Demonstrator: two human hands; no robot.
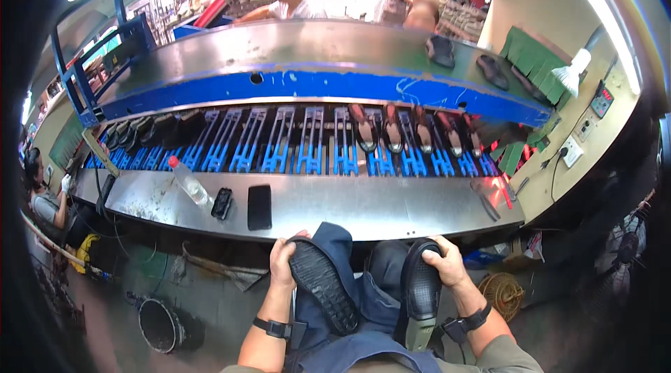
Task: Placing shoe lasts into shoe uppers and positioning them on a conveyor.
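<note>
My left hand (282, 261) is closed on the edge of a black shoe sole (323, 289), its ridged tread facing up, resting against my left thigh. In my right hand (447, 262) is a black shoe (422, 285) with a finely textured patch, tilted over my right leg. The thumb presses on its far end. From the near end of that shoe a grey-green shoe last (419, 334) sticks out. The two pieces are held apart, above my lap. Whether an upper is attached behind the ridged sole is hidden.
A metal bench (314, 205) carries a bottle (189, 183), a phone (259, 206) and a small black case (221, 203). Behind it, a blue-pronged conveyor (307, 142) bears several shoe parts. A bucket (161, 325) and a wicker basket (502, 295) stand on the floor. Other people work beyond.
</note>
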